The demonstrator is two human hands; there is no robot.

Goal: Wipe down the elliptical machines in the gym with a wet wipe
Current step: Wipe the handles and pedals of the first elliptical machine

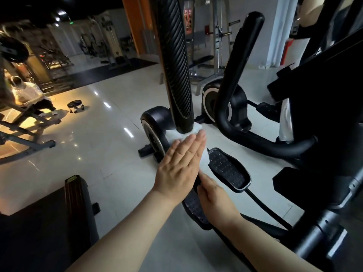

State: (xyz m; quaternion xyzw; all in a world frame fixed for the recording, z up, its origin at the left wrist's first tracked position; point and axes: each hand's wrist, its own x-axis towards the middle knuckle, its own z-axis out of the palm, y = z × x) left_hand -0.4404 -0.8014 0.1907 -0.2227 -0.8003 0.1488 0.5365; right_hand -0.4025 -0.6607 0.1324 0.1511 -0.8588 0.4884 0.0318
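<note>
A black elliptical handlebar [176, 65] with a ribbed grip rises up the middle of the view. My left hand [180, 165] lies flat, fingers straight, and presses a white wet wipe [196, 131] against the bar's lower smooth part. The wipe shows above my fingertips and along the hand's right edge. Just below, my right hand [214, 201] grips the same bar, fingers curled around it. The machine's studded pedal [229, 169] sits to the right of my hands, and its flywheel housing [155, 126] stands on the floor behind.
A second elliptical [225, 101] stands behind on the right, and a large dark machine body [324, 114] fills the right edge. A black bench [49, 218] is at the lower left. A seated person [29, 95] and a small stool [75, 107] are far left.
</note>
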